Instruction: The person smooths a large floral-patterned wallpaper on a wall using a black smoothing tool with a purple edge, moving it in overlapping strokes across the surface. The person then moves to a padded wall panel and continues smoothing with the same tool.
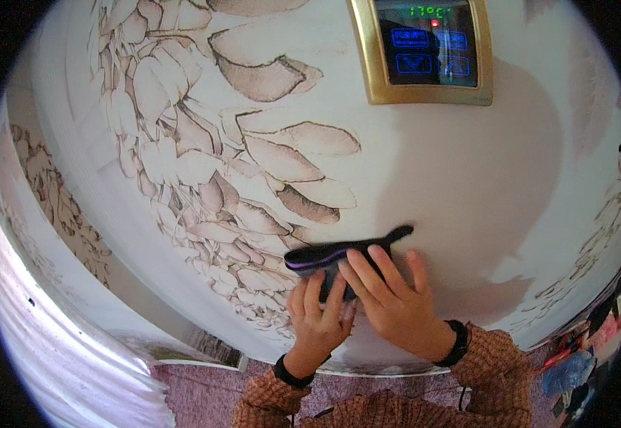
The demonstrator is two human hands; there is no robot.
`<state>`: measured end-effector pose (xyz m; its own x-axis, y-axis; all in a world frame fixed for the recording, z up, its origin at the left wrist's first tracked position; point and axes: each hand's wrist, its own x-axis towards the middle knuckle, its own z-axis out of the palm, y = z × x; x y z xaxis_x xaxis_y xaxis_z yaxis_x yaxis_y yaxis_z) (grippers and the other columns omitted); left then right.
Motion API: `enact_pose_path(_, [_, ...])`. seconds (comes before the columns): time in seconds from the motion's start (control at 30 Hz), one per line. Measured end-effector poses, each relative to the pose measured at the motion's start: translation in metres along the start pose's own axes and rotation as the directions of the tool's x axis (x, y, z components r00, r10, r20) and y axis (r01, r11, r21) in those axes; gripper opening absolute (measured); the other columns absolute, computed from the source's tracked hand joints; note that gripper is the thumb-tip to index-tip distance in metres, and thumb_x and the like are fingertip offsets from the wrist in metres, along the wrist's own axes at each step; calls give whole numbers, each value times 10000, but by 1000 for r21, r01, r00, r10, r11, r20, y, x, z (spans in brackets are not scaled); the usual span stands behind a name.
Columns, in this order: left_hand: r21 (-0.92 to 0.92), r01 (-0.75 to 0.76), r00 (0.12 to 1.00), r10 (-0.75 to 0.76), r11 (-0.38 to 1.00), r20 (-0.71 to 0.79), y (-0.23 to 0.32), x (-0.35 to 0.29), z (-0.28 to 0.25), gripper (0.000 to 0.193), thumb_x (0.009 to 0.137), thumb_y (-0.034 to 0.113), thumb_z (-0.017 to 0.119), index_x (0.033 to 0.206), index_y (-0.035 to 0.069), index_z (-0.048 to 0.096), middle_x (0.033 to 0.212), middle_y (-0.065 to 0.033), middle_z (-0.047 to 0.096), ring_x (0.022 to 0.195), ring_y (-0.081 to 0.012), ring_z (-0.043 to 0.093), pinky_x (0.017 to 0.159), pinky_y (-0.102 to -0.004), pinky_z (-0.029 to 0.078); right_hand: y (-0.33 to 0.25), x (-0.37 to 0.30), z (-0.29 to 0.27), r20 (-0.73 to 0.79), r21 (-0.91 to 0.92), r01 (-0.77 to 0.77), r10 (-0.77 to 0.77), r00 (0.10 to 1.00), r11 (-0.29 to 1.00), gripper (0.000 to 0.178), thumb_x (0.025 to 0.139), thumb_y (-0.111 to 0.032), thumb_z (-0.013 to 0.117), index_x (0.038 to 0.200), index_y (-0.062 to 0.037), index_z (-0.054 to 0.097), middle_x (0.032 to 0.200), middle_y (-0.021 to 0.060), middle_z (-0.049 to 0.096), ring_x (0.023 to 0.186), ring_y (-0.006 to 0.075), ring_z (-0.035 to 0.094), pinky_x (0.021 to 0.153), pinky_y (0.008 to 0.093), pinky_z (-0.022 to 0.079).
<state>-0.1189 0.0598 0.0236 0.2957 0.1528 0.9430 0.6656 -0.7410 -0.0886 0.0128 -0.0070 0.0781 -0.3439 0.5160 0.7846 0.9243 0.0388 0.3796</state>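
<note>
A small dark pouch with a purple strip along its upper edge lies between my two hands, over a white leaf-patterned surface. A short black strap sticks out at its upper right. My left hand grips the lower left part, its fingertips on the dark front. Across the right part lie the fingers of my right hand, partly spread, holding it there. Both thumbs are hard to make out. Dark bands circle both wrists, below brown knitted sleeves.
A gold-framed touch panel with lit symbols sits in the surface at the top. White draped fabric hangs at lower left. Purplish carpet shows below the surface's near edge. Assorted items, including a blue plastic bag, lie at lower right.
</note>
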Motion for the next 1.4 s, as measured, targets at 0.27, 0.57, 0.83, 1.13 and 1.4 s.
enact_pose_path(0.27, [0,64,995,-64,998,-80,-36,58,-5,423,819,193,574,1216,54,532,1306,-205,388,1166,-376,351,970,-470,290,0,65,0,-230,170,-98,136,964,981,384,764,-193,560,1132,-105,627,1305,40,497,1239,220,426,1038,510,205])
enact_pose_path(0.57, [0,54,993,-54,999,100,-21,-66,9,416,800,223,620,1190,104,536,1200,-155,412,1091,-356,392,893,-470,348,-33,-23,32,48,109,108,-114,992,988,477,793,-277,527,1238,-105,538,1361,14,442,1271,182,376,1006,467,258])
enact_pose_path(0.83, [0,90,996,-90,996,-17,-23,-22,14,346,778,191,604,1111,99,601,1229,-175,405,1096,-369,380,916,-460,350,-21,-3,27,-100,98,-48,57,993,994,440,791,-252,525,1208,-119,567,1327,-7,476,1247,158,417,1045,500,211])
enact_pose_path(1.13, [2,86,981,-85,996,176,1,-131,37,320,775,215,641,1088,154,609,1165,-116,430,1035,-329,408,858,-452,366,-37,-96,60,92,24,135,-137,986,991,390,822,-282,525,1185,-151,581,1339,-36,459,1263,126,382,1048,462,194])
enact_pose_path(1.4, [16,128,948,-127,992,292,13,-148,25,354,803,262,641,1138,153,608,1202,-120,438,1139,-324,396,944,-468,332,-46,-118,70,83,51,117,-121,989,992,407,826,-294,526,1203,-148,573,1339,-45,464,1264,141,382,1066,476,166])
